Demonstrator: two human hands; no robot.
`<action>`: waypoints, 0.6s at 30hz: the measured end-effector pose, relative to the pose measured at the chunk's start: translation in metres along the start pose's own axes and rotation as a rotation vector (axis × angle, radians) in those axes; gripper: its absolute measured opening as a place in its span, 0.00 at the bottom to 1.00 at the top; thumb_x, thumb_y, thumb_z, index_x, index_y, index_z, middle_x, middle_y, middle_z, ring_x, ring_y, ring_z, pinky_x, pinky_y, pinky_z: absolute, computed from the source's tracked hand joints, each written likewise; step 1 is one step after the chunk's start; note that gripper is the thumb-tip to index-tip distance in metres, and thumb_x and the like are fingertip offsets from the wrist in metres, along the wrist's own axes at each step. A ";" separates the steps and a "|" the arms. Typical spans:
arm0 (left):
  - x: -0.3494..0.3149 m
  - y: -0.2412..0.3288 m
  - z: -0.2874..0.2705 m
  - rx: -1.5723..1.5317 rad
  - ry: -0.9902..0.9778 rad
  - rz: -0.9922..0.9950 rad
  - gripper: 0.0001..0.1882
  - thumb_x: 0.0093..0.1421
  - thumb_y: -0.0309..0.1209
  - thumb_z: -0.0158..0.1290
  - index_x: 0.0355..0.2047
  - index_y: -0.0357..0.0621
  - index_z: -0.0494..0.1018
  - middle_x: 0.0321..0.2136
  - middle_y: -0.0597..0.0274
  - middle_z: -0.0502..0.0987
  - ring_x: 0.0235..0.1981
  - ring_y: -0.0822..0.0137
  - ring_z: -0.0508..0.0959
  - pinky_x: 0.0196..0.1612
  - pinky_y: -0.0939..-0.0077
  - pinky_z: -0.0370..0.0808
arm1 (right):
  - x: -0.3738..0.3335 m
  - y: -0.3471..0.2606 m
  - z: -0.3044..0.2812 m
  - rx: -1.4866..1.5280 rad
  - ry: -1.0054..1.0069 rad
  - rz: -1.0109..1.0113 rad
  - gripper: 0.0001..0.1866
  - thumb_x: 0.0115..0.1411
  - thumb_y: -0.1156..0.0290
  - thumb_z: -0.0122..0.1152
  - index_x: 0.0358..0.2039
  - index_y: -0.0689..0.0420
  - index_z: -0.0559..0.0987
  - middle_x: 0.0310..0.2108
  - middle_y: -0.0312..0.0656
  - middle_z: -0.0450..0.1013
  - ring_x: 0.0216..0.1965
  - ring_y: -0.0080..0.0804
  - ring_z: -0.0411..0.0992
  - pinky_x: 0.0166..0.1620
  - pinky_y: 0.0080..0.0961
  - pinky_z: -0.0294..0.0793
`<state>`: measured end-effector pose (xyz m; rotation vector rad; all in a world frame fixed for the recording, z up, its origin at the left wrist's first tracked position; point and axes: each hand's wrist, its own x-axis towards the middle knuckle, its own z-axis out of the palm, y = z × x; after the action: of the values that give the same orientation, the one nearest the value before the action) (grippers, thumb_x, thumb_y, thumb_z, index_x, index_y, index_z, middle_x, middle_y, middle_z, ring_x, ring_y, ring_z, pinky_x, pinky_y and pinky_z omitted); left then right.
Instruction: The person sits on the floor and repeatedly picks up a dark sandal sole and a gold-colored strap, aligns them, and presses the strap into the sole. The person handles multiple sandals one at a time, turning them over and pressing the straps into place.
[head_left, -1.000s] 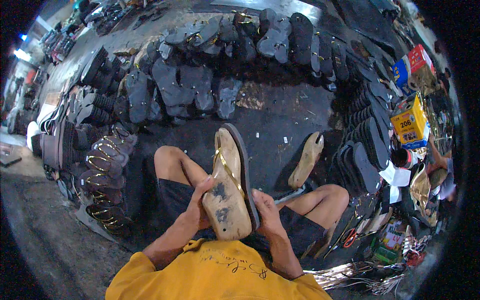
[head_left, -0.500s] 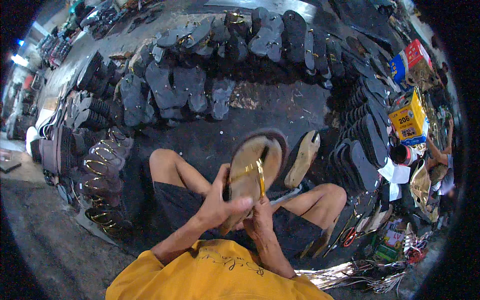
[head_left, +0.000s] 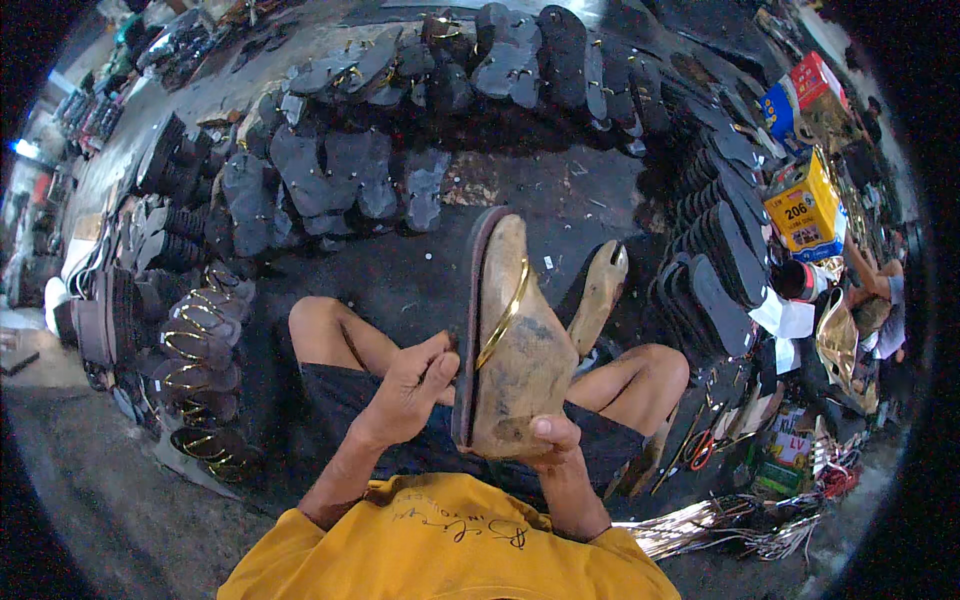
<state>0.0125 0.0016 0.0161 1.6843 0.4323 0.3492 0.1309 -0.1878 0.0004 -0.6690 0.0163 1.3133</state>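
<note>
Item: sandal on wooden last [head_left: 515, 345], gold strap [head_left: 503, 315] fitted, dark sole [head_left: 470, 320] seemingly attached. Right hand [head_left: 555, 440] grips heel; left hand [head_left: 408, 388] fingers pinch sole edge. Finished stacks [head_left: 190, 350] on floor.

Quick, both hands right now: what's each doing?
Left hand: fingers curled against the dark sole edge of the sandal on its wooden last.
Right hand: gripping its heel end from below.
</note>
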 end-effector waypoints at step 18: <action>0.025 -0.055 0.008 -0.098 0.136 -0.279 0.19 0.78 0.36 0.48 0.56 0.31 0.76 0.48 0.58 0.83 0.50 0.69 0.79 0.56 0.72 0.75 | 0.069 0.009 0.015 -0.793 0.137 -0.473 0.72 0.54 0.75 0.74 0.81 0.45 0.25 0.78 0.60 0.45 0.78 0.58 0.51 0.75 0.53 0.59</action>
<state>0.0335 0.0139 -0.0402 1.4867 0.7305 0.2747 0.1369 -0.1194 -0.0175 -1.3396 -0.5452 0.7818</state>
